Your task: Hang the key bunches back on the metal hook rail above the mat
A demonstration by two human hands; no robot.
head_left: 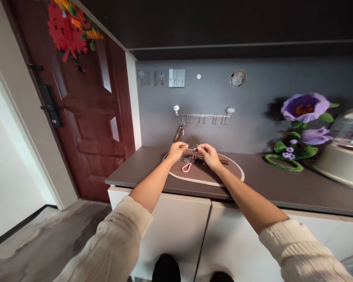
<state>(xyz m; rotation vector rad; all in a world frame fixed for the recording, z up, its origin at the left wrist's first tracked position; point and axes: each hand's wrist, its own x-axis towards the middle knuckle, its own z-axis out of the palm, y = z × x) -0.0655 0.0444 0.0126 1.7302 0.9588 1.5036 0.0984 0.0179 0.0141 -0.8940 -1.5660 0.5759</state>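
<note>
Both my hands reach out over an oval brown tray (223, 176) with a pale rim on a dark counter (282, 184). My left hand (177, 150) and my right hand (208, 154) are pinched on a bunch of keys (193, 156) held between them, just above the tray. A pink loop strap (186, 167) hangs from the bunch and rests on the tray. On the wall above, another key with a brown fob (179, 133) hangs from the left end of a metal hook rail (202, 115).
A dark red door (85, 102) with a black handle and a red ornament stands at left. Purple artificial flowers (302, 129) sit on the counter at right, beside a large pale vessel (344, 156). White cabinet doors (194, 231) lie below the counter.
</note>
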